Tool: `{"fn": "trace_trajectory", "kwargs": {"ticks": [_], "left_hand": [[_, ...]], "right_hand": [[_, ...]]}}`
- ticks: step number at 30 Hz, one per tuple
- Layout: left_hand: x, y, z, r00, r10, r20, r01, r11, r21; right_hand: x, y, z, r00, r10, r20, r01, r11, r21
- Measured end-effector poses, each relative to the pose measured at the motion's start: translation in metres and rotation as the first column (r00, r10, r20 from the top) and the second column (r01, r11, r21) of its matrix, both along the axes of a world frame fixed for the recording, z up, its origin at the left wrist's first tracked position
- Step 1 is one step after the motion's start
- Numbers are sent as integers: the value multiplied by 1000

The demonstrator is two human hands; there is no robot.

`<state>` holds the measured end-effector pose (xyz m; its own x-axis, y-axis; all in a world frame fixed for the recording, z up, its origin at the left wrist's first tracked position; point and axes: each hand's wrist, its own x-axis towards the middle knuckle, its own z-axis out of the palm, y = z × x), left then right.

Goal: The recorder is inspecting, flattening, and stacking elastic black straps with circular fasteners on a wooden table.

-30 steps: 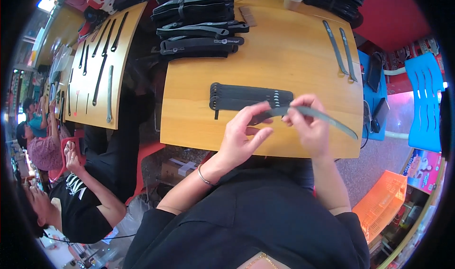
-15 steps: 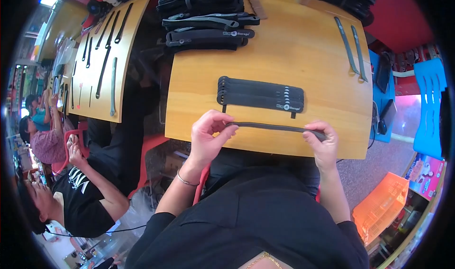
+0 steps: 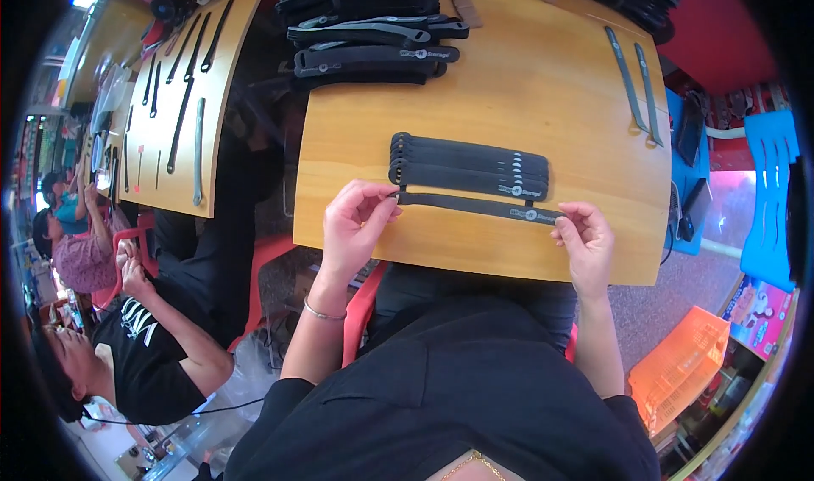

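Note:
A black storage strap (image 3: pixel 475 206) with pale print near its right end stretches between my two hands. My left hand (image 3: pixel 356 222) pinches its left end between thumb and fingers. At the other end, my right hand (image 3: pixel 583 237) pinches the strap the same way. Just beyond it, an overlapping row of black straps (image 3: pixel 466 164) lies on the wooden table (image 3: pixel 365 116), the rounded, holed ends lined up at the left. Two short dark tabs show below this row, and the held strap lies along its near edge.
Bundled black straps (image 3: pixel 365 36) are piled at the table's far left. Two grey-green strips (image 3: pixel 627 83) lie at the right, near a blue stool (image 3: pixel 767 201). An orange crate (image 3: pixel 678 367) stands lower right. A co-worker (image 3: pixel 153 345) sits at the left by another table (image 3: pixel 182 184) with straps.
Both hands have moved slightly apart and away from me. The strap, edge-on before, now shows its printed flat face and lies closer to the row.

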<state>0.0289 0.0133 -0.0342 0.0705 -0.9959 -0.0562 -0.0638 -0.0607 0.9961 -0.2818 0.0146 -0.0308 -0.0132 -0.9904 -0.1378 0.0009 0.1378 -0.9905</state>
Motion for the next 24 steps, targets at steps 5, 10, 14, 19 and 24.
{"fn": "trace_trajectory", "kwargs": {"ticks": [5, 10, 14, 19, 24], "left_hand": [[0, -8, -3, 997, 78, -4, -77, 994, 80], [-1, -14, -9, 990, 141, 4, -141, 987, 71], [-1, -15, -15, 987, 161, 21, -162, 984, 76], [-2, -16, -19, 981, 157, 111, -165, 984, 71], [-4, -17, -21, 972, 172, 157, -181, 983, 41]], "right_hand": [[7, -6, -2, 999, -31, 20, 30, 999, 25], [10, -11, -10, 1000, -19, -17, 19, 1000, 3], [12, -13, -11, 998, -27, -48, 27, 1000, -4], [13, -17, -13, 982, -43, -183, 32, 997, -66], [13, -18, -14, 973, -57, -223, 44, 997, -64]]}}
